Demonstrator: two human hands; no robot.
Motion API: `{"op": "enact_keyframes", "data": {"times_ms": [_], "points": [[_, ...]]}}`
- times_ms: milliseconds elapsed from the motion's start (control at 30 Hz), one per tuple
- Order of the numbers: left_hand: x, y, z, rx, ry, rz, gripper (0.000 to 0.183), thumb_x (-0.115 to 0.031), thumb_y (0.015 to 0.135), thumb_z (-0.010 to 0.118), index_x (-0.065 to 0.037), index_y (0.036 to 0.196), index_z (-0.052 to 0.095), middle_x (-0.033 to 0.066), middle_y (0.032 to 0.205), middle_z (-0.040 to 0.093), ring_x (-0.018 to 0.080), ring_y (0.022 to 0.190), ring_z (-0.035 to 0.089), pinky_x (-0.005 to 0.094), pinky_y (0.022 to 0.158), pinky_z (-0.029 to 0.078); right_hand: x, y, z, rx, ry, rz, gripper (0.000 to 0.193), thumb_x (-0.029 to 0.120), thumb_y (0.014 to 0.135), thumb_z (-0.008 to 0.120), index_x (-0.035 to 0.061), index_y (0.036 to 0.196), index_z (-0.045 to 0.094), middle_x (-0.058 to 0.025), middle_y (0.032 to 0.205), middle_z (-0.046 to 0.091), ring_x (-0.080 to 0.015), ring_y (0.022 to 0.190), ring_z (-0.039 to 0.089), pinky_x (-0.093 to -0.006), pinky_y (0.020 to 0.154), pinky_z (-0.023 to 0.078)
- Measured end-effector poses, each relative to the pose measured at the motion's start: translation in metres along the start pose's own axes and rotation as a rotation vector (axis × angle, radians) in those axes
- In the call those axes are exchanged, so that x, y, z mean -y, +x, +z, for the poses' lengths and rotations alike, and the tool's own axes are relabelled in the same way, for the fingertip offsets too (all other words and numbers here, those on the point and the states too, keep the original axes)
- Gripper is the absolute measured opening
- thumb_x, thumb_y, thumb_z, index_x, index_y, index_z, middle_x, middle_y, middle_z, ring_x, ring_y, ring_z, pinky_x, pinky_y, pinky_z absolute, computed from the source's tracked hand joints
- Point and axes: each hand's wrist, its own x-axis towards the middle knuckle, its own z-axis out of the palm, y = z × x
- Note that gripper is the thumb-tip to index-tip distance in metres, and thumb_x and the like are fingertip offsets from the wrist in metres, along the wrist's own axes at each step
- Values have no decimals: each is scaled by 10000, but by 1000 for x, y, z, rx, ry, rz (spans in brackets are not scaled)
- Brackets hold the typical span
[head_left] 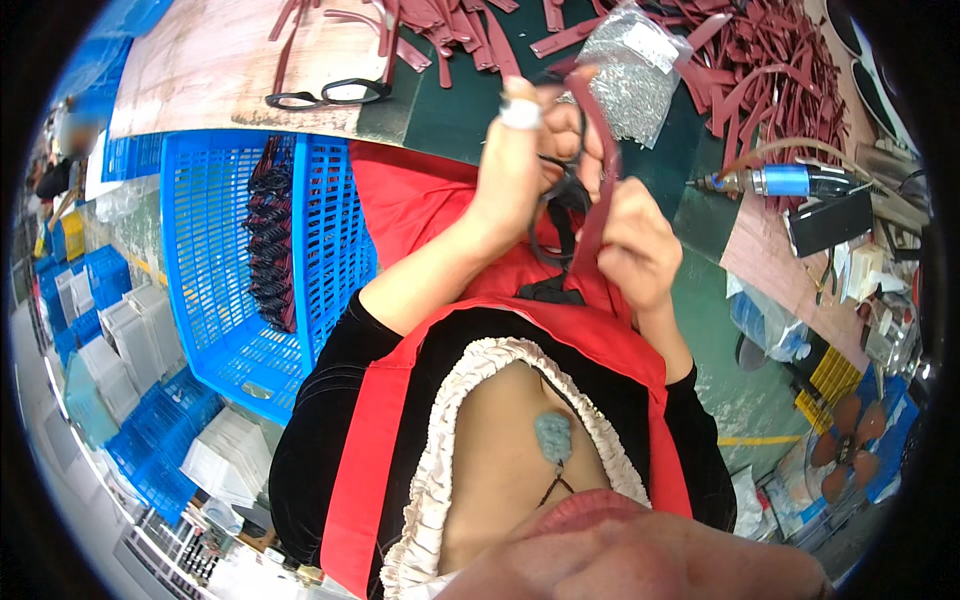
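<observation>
My left hand (510,160), with white tape round a finger, is closed on a black eyeglass frame (566,205) above my lap. A dark red eyeglass temple (594,225) runs upright beside the frame, its upper end at my left fingertips. Lower down, my right hand (640,242) pinches this temple between thumb and fingers. Whether the temple is joined to the frame is hidden by my fingers. A clear bag of small metal parts (632,85) lies on the bench just beyond my hands.
Loose dark red temples (765,85) are heaped at the far right. Glasses (330,94) rest at the bench's left edge. A powered screwdriver (785,181) lies on the right. At my left stands a blue basket (335,220) holding stacked glasses (268,245).
</observation>
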Motion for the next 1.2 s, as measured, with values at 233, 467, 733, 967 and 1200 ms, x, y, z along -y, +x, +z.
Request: {"op": "enact_keyframes", "data": {"times_ms": [233, 467, 733, 967, 1200], "points": [[-4, -7, -16, -138, 91, 62, 864, -699, 1054, 243, 33, 1478, 421, 90, 847, 619, 179, 640, 620, 328, 571, 560, -1, 9, 29, -18, 267, 416, 174, 83, 817, 800, -15, 951, 750, -14, 778, 475, -166, 748, 478, -341, 724, 410], [-48, -31, -47, -463, -157, 122, 689, -589, 1081, 288, 14, 1363, 466, 101, 800, 596, 209, 564, 540, 383, 519, 493, -13, 10, 26, -288, 646, 162, 238, 26, 794, 729, -62, 1015, 734, -58, 909, 510, -193, 847, 489, -334, 797, 419], [-117, -112, -136, -1226, 344, 570, 430, -298, 1071, 499, -137, 1464, 433, 0, 795, 440, 78, 524, 366, 239, 427, 307, -22, -3, -12, -406, 423, 235, 195, 7, 894, 653, -79, 1067, 679, -84, 901, 531, -176, 853, 515, -315, 775, 439], [-72, 6, -208, -1244, 1075, 902, 491, -360, 1075, 407, 12, 1334, 594, 234, 1409, 557, 353, 1374, 475, 559, 1210, 226, -9, 44, -57, -391, -88, 264, 205, 16, 941, 637, -34, 1134, 685, -46, 967, 553, -149, 846, 557, -289, 759, 467], [-99, 25, -151, -821, 1936, 230, 425, -425, 1032, 517, -90, 1204, 714, 119, 1146, 720, 310, 1090, 656, 687, 1155, 204, -2, 139, -148, 161, -1534, 330, 203, 66, 885, 610, 5, 1073, 657, -146, 1084, 629, -331, 1033, 665, -440, 831, 578]]}}
